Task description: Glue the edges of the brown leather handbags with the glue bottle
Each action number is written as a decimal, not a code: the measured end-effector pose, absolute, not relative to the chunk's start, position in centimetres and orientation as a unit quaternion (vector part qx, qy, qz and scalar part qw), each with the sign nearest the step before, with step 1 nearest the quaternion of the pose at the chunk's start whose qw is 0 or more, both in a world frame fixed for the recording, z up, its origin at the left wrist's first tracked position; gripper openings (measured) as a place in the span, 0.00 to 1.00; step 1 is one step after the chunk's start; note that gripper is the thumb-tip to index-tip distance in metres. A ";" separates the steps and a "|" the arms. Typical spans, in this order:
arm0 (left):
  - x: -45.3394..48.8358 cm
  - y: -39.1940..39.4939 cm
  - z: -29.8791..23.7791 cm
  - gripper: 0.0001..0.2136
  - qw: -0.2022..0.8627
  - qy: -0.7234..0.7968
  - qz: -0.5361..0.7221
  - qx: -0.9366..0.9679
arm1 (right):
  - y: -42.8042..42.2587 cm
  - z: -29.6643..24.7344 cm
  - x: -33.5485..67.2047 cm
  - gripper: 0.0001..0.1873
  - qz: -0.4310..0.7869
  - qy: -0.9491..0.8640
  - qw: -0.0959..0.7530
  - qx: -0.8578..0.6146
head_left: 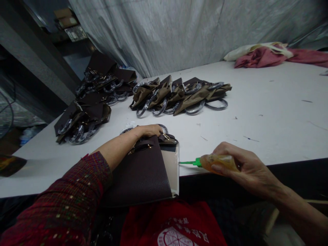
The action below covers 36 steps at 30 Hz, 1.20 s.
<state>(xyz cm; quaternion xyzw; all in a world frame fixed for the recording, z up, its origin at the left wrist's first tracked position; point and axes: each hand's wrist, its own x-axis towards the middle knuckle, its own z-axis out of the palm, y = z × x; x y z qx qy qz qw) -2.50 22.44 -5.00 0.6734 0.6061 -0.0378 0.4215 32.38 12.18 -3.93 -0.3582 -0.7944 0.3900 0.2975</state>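
A dark brown handbag (138,174) lies at the table's front edge, partly overhanging it, with its pale side panel (171,167) exposed on the right. My left hand (151,130) grips the bag's top near the plastic-wrapped handles and a zipper pull (166,136); its fingertips are partly hidden inside the opening. In my right hand (243,164) is a squeeze bottle (217,163) of amber liquid, fingers wrapped round it. Its thin green nozzle (188,162) points left, the tip at the panel's right edge.
Several brown handbags (179,94) lie in a row at mid-table, and more are piled (102,78) at the back left. Another bunch (83,121) sits at left. Pink cloth (266,56) lies at the back right. Grey sheeting (164,34) hangs behind the white table (282,112).
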 end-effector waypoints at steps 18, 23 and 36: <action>-2.1 22.3 -4.6 0.04 0.405 0.612 -0.050 0.678 | 11.9 -4.9 32.0 0.12 0.424 -0.804 0.273 -0.315; -1.9 21.9 -3.9 0.05 0.399 0.610 -0.056 0.683 | 11.4 -4.6 32.1 0.11 0.424 -0.809 0.276 -0.300; -1.7 21.6 -3.5 0.04 0.366 0.595 -0.053 0.713 | 9.7 -5.3 32.7 0.10 0.476 -0.800 0.257 -0.259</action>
